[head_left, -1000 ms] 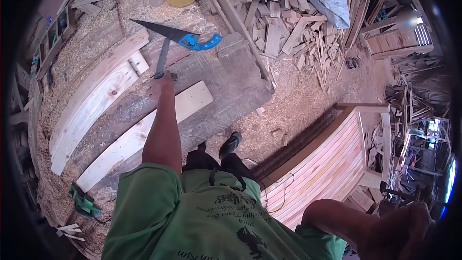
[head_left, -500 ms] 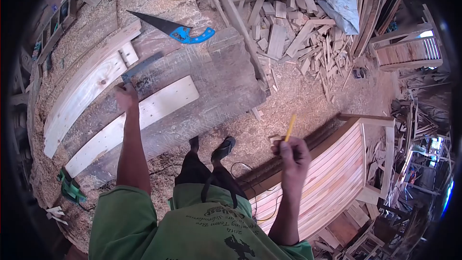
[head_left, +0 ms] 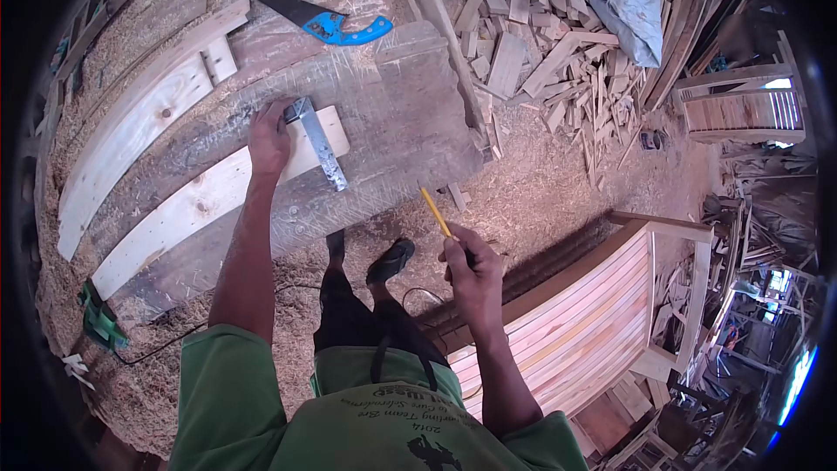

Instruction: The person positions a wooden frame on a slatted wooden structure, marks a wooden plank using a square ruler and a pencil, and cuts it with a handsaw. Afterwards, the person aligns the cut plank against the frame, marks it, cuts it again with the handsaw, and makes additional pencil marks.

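Note:
My left hand [head_left: 270, 141] is closed on the stock of a try square [head_left: 323, 148]. Its metal blade lies across the right end of a pale wooden board [head_left: 192, 203] on the worn workbench [head_left: 401, 113]. A yellow pencil [head_left: 436, 213] is pinched in my right hand [head_left: 473, 270], its tip pointing up and left near the bench's front edge, apart from the board. Beyond my left hand lies a second pale board [head_left: 139, 122] with a short wood piece [head_left: 218, 59] against it. A handsaw [head_left: 323, 24] with a blue handle rests farther back.
Offcuts [head_left: 514, 52] are heaped right of the bench, with a grey-white sack [head_left: 632, 17] on them. A slatted wooden piece [head_left: 575, 305] stands at my right. A green tool [head_left: 103, 321] with a cord sits by the board's left end. Sawdust covers the floor.
My left hand has brought the square right and nearer, turning its blade across the close board. My right hand has moved left toward the bench with the pencil.

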Motion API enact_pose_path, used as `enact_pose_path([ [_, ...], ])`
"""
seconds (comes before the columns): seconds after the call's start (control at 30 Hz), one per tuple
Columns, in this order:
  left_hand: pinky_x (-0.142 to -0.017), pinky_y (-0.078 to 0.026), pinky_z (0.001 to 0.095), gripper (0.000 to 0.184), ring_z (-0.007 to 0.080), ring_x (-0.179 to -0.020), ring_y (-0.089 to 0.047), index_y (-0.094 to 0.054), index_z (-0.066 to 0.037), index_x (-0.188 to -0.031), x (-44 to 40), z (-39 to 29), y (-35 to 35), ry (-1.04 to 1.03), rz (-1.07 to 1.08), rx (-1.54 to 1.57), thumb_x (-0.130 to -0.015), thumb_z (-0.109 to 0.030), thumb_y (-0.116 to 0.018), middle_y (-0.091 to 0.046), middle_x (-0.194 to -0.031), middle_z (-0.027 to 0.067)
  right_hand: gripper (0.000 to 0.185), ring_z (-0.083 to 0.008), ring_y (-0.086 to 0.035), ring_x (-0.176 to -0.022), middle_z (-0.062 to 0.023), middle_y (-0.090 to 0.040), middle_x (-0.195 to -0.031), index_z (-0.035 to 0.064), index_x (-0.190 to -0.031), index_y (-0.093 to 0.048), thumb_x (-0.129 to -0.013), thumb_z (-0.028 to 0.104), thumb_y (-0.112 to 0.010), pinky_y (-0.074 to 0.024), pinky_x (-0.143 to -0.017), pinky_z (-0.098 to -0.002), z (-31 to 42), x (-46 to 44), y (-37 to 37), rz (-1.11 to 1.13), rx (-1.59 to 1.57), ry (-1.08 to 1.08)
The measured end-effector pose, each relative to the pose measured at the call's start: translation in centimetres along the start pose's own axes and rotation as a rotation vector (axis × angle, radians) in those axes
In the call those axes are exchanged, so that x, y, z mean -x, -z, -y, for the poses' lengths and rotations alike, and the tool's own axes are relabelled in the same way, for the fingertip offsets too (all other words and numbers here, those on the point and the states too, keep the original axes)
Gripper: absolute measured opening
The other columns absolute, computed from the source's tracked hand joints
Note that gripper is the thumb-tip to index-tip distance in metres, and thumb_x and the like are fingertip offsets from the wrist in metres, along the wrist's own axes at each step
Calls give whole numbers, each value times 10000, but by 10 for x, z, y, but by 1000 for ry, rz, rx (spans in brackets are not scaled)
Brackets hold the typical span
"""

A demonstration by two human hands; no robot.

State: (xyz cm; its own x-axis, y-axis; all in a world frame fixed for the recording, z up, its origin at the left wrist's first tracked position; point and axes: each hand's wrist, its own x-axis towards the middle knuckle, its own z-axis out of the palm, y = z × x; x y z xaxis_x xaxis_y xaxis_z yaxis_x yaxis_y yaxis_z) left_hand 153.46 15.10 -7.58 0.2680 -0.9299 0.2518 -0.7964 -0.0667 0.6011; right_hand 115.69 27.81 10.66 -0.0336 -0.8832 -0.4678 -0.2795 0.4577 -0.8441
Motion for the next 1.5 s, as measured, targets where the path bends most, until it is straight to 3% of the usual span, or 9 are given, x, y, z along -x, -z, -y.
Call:
enact_pose_path([
  [0.27,-1033,-487,468,405,346,-1153,-607,-653,-141,-1413,16,-27,1,-104,-55,-173,-1010,-127,-608,-670,-1285,118,412,-85,-602,-698,-62,-697,-949,0,-1402,-627,-1006,5,-515,-515,-643,-255,-21,-31,-34,93,80,217],
  [0.37,-1042,-486,455,417,334,-1158,-607,-634,-147,-1446,15,-27,1,-132,-20,-201,-1032,-184,-612,-671,-1310,103,406,-83,-613,-678,-75,-723,-959,16,-1413,-630,-1022,15,-524,-514,-618,-253,-9,-34,-43,102,54,102],
  [0.57,-1051,-483,450,427,317,-1181,-604,-628,-168,-1469,13,-33,4,-138,-1,-220,-1045,-214,-617,-667,-1357,68,353,-89,-611,-604,-57,-734,-827,45,-1411,-651,-1075,77,-547,-514,-573,-280,-13,-60,-57,125,205,200],
  [0.77,-1040,-456,465,546,314,-1205,-588,-632,-134,-1458,15,-32,5,-169,-27,-216,-956,-327,-725,-663,-1364,74,309,-289,-710,-631,-157,-701,-740,41,-1344,-681,-1056,84,-579,-560,-612,-420,1,-106,-99,21,463,576],
  [0.97,-1037,-450,473,630,318,-1200,-591,-640,-111,-1419,13,-42,10,-168,-36,-225,-884,-406,-794,-663,-1349,89,306,-481,-720,-805,-264,-729,-882,25,-1301,-663,-1007,56,-584,-563,-696,-585,22,-159,-149,38,579,712],
  [1.07,-1036,-437,479,638,313,-1205,-590,-638,-110,-1416,12,-41,9,-175,-46,-221,-880,-419,-794,-660,-1345,90,291,-481,-720,-793,-262,-731,-890,42,-1285,-661,-1004,80,-599,-570,-700,-592,17,-169,-153,74,554,788],
  [1.37,-1029,-424,484,653,312,-1203,-585,-624,-112,-1432,14,-37,8,-201,-81,-241,-885,-431,-785,-658,-1316,98,355,-448,-703,-844,-232,-707,-864,88,-1322,-638,-971,39,-612,-565,-733,-547,24,-123,-75,452,1110,720],
  [1.47,-1042,-420,482,568,298,-1191,-586,-652,-116,-1375,15,-38,7,-177,-74,-205,-898,-399,-773,-664,-1301,97,272,-371,-724,-802,-198,-704,-842,49,-1284,-623,-1014,65,-593,-580,-714,-492,41,-96,-53,319,873,739],
  [1.5,-1049,-418,481,527,292,-1186,-587,-667,-117,-1346,14,-37,8,-162,-69,-191,-902,-384,-768,-668,-1293,96,253,-334,-719,-786,-175,-701,-842,40,-1278,-620,-1029,75,-587,-580,-696,-460,58,-83,-44,329,599,593],
])
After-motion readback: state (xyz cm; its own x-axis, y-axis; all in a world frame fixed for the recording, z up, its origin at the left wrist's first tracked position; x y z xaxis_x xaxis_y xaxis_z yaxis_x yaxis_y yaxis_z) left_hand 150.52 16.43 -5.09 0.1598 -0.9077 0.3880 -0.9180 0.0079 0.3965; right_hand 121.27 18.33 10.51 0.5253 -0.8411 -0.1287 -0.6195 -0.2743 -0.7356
